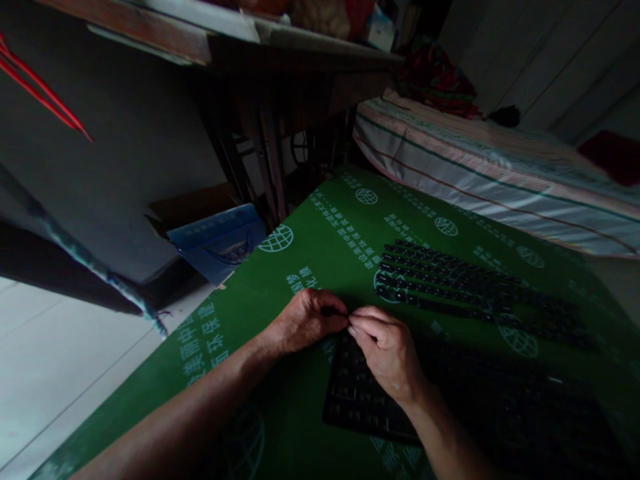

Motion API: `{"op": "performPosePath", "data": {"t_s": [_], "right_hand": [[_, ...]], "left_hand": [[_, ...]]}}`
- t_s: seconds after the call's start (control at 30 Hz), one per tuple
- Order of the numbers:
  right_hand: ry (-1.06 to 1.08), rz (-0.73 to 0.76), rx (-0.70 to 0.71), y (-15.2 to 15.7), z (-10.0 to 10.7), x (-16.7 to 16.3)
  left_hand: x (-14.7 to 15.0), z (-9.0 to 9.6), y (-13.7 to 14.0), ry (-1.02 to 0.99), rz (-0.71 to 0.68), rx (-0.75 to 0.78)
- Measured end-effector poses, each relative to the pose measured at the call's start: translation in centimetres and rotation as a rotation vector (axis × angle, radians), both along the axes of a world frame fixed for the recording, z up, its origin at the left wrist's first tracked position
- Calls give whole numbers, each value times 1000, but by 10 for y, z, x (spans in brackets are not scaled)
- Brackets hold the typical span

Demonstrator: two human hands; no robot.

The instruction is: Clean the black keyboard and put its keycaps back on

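At the near left corner of the dark keyboard base [370, 400], the person's two hands meet fingertip to fingertip: the left hand [305, 323] and the right hand [387, 350] both have their fingers drawn together in a pinch over something small and dark between them, probably a single keycap, though the dim light and the closed fingers hide it too well to be sure. The right wrist rests over the base, whose bare switch grid shows beneath it, while the left hand sits on the green printed mat [280, 400] just beside the base's edge. Beyond the hands, well apart from them, the loose keycaps [475, 293] lie laid out in rows on the mat, keeping the order of the board. To do this step well, it seems wise to keep the pinch light and the piece level, so that it seats squarely rather than tilted, and to keep both forearms steady on the mat. The poor light is the main hazard here, since a small dark part against a dark base is easily misplaced or dropped. Farther off stand a blue folder [220, 243] at the mat's far left edge, a wooden table [260, 47] above it, and a striped bed cover [480, 173] to the right.
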State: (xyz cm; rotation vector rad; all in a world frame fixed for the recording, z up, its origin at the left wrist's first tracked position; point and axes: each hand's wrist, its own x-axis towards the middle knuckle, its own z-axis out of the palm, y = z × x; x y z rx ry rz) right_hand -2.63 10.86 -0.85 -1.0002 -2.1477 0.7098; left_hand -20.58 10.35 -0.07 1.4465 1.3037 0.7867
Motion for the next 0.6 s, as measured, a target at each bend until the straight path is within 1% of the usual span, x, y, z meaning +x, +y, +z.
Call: {"op": "performPosePath", "data": {"t_s": [0.23, 0.43, 0.6], "right_hand": [[30, -7, -19, 1, -1, 0], [27, -2, -37, 2, -2, 0], [4, 8, -19, 2, -2, 0]], "left_hand": [[1, 4, 2, 9, 7, -13], [2, 2, 4, -11, 22, -38], [3, 2, 4, -12, 38, -45]]}}
